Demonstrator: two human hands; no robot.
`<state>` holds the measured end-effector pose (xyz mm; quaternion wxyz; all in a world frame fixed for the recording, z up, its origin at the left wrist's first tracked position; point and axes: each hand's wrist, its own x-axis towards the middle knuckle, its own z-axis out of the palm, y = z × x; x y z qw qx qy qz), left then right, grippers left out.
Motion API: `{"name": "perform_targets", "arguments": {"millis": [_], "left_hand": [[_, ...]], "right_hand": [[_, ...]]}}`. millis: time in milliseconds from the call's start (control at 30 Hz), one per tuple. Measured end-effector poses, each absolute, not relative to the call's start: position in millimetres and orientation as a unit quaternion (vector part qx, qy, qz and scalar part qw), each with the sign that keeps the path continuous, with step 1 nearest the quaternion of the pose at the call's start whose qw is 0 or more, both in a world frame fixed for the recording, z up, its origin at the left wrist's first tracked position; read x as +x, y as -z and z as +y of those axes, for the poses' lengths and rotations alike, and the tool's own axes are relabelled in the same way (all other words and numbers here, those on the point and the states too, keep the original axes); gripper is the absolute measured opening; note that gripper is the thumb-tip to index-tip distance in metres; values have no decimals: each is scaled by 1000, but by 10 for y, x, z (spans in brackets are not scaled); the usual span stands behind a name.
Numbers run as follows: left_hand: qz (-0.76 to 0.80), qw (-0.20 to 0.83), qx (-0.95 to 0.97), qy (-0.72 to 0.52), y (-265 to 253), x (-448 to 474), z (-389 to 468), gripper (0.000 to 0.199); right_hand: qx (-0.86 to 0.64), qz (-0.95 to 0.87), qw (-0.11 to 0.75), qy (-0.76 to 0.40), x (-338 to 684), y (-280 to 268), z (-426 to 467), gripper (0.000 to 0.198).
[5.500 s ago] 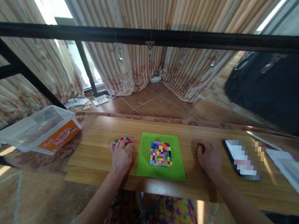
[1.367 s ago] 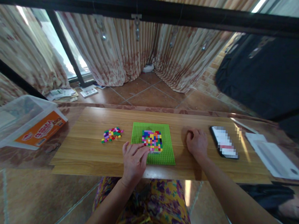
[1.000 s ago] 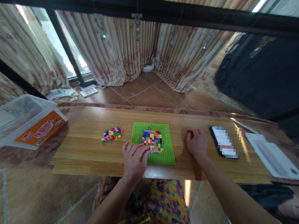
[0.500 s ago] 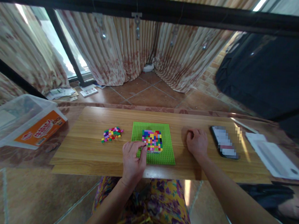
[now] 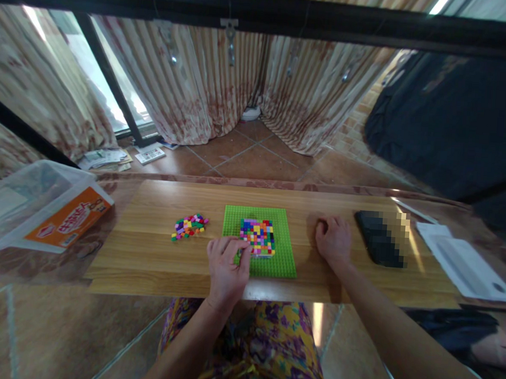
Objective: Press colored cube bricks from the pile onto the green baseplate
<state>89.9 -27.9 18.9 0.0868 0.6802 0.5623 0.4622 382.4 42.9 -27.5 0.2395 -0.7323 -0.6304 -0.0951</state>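
Note:
A green studded baseplate (image 5: 282,237) lies on the wooden table, with a square block of many-coloured toy bricks (image 5: 259,235) built on it. My left hand (image 5: 228,262) is over the plate's near left part, thumb and fingertips pinched together at the block's left edge. Whatever sits between those fingertips is too small to make out. To the left of the plate is a loose pile of small coloured bricks (image 5: 189,227). My right hand (image 5: 334,239) rests on the table right of the plate, fingers curled inward, with no object showing in it.
A dark phone (image 5: 378,240) lies right of my right hand, partly pixelated. Beyond it is a white plastic piece (image 5: 471,268). At the far left stands a clear plastic box (image 5: 42,199) with an orange label. The wooden table (image 5: 145,268) has a straight front edge near my lap.
My left hand has shifted very slightly to the right along the block's edge. The phone's screen has gone from lit to dark. My right hand stays in place.

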Motion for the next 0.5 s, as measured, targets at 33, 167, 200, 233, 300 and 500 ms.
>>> {"name": "perform_targets", "arguments": {"millis": [33, 167, 200, 233, 300, 500], "left_hand": [[560, 84, 682, -463, -191, 898, -276, 8], [547, 75, 691, -466, -195, 895, -270, 8], [545, 75, 694, -465, -195, 894, -270, 8], [542, 76, 697, -463, -195, 893, -269, 8], [537, 76, 702, -462, -194, 891, -265, 9], [533, 79, 702, -465, -203, 916, -283, 10]], "right_hand": [[-733, -630, 238, 95, 3824, 276, 427, 26], [-734, -630, 236, 99, 3825, 280, 427, 27], [-732, -631, 237, 100, 3827, 282, 429, 27], [-729, -634, 239, 100, 3829, 284, 432, 26], [-725, -637, 243, 101, 3835, 289, 436, 26], [-721, -641, 240, 103, 3866, 316, 430, 27]]}}
